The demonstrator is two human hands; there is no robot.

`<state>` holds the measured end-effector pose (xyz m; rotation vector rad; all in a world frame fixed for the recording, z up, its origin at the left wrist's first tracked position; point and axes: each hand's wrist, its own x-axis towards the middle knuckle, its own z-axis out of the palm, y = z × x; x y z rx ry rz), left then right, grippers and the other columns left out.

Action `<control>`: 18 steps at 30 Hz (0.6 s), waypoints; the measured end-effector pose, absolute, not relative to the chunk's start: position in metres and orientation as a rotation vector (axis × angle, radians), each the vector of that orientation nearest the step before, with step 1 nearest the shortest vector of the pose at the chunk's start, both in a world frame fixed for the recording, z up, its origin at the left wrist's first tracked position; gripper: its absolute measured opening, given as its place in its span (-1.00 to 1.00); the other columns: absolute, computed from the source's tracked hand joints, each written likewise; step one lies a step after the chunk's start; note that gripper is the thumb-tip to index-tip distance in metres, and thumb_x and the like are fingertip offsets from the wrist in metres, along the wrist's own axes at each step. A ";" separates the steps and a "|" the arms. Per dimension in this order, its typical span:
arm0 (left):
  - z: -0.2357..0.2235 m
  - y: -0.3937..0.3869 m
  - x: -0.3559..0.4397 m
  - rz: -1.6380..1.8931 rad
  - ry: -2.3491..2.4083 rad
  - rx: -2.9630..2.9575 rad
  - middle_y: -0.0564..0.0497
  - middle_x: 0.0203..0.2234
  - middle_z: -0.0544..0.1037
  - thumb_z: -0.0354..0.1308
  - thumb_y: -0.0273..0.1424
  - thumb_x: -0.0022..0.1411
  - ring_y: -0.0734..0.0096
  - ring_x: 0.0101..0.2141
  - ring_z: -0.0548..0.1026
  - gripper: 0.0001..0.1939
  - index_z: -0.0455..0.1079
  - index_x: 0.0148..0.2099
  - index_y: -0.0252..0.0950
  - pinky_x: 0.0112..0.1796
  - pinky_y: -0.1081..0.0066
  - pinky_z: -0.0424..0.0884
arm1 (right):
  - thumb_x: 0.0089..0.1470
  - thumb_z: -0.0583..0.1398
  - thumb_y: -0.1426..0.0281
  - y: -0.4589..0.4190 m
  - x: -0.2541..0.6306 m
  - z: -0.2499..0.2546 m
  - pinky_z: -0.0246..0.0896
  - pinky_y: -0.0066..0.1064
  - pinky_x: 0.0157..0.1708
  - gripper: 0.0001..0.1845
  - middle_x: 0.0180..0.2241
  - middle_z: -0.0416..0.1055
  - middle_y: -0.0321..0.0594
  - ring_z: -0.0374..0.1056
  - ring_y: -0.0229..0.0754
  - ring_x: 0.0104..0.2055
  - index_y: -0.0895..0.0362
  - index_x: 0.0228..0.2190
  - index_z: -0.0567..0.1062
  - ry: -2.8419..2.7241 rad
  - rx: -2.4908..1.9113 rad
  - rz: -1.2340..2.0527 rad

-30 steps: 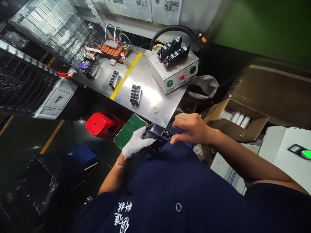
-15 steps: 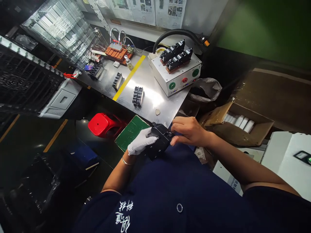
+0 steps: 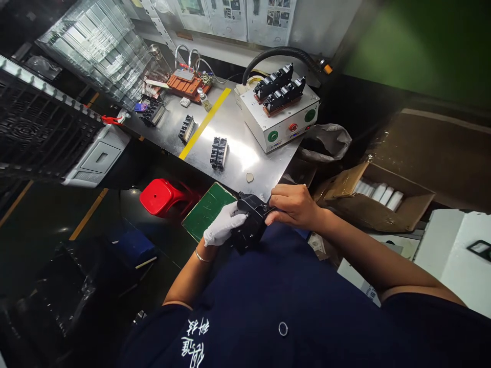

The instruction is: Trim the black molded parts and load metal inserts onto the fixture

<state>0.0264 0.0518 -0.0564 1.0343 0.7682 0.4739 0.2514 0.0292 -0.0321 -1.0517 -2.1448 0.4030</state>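
Note:
My left hand [image 3: 225,224], in a white glove, is wrapped round a black plastic housing [image 3: 251,225] held in front of my body. My bare right hand [image 3: 293,205] is closed in a pinch at the housing's right edge. What sits between its fingertips is hidden or too small to name. A green board [image 3: 209,209] lies beyond the gloved hand. Past the housing, a black ribbed block [image 3: 218,153] and a small pale flat piece [image 3: 249,177] rest on the metal table [image 3: 238,174].
A white control box [image 3: 276,135] with buttons bears two black parts [image 3: 284,94]. Further left on the table are more black blocks [image 3: 186,129], a small bottle [image 3: 204,100] and an orange fixture [image 3: 186,87]. A red stool [image 3: 157,197] stands left, an open carton [image 3: 402,212] right.
The black housing has turned slightly in my left hand. My right fingertips have shifted a little left against its edge. The view has drifted slightly.

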 end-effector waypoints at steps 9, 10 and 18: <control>-0.057 0.057 0.016 0.409 0.831 1.139 -0.11 -0.23 0.60 0.38 -0.02 -0.09 0.19 -0.23 0.54 -0.34 0.49 -0.04 -0.38 -0.20 0.33 0.44 | 0.16 0.05 -0.10 0.023 0.264 -0.038 -0.16 -0.43 -0.60 -0.34 -0.73 0.04 -0.40 -0.03 -0.38 -0.66 0.10 -0.72 0.12 -2.096 -0.858 0.980; -0.053 0.060 0.015 0.394 0.844 1.179 -0.10 -0.23 0.60 0.38 -0.03 -0.08 0.19 -0.22 0.54 -0.35 0.48 -0.03 -0.38 -0.18 0.32 0.44 | 0.16 0.06 -0.10 0.022 0.266 -0.038 -0.13 -0.45 -0.60 -0.35 -0.72 0.07 -0.40 0.00 -0.38 -0.65 0.11 -0.70 0.17 -2.016 -0.855 1.055; -0.044 0.073 0.031 0.502 1.127 1.575 -0.08 -0.12 0.57 0.40 -0.27 -0.03 0.18 -0.08 0.52 -0.48 0.45 0.01 -0.26 0.03 0.20 0.40 | -0.06 0.25 -0.02 0.024 0.242 -0.047 -0.03 -0.46 -0.54 -0.52 -0.61 0.20 -0.37 0.10 -0.34 -0.54 0.17 -0.56 0.39 -1.550 -1.451 1.355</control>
